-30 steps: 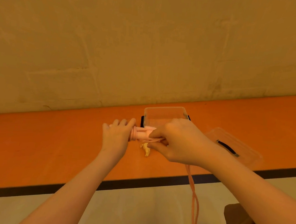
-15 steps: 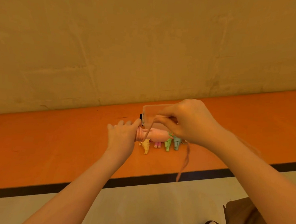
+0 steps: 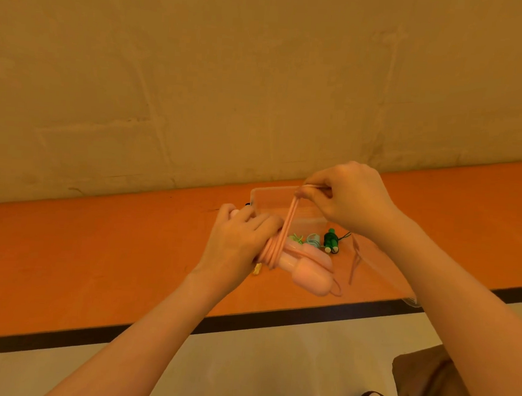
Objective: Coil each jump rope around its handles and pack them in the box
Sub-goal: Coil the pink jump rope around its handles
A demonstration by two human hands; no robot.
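My left hand [image 3: 242, 236] grips the pink jump rope handles [image 3: 305, 270], held side by side above the orange floor. Several turns of pink cord [image 3: 273, 249] wrap the handles next to my fingers. My right hand [image 3: 351, 196] pinches the cord and holds it taut, up and to the right of the handles. The clear plastic box [image 3: 272, 200] stands open behind my hands. Small jump ropes lie on the floor in front of the box: a dark green one [image 3: 331, 240], a pale blue one [image 3: 313, 239], a light green one [image 3: 295, 239] and a yellow one [image 3: 257, 270], mostly hidden.
The clear box lid [image 3: 381, 265] lies on the orange floor to the right, partly under my right forearm. A dark line [image 3: 120, 333] divides the orange strip from the pale floor near me. A tan wall [image 3: 261, 89] rises right behind the box.
My right hand has lifted the cord higher and further right, pulling it taut. The handles have tilted and come nearer, and more wound turns show beside my left hand.
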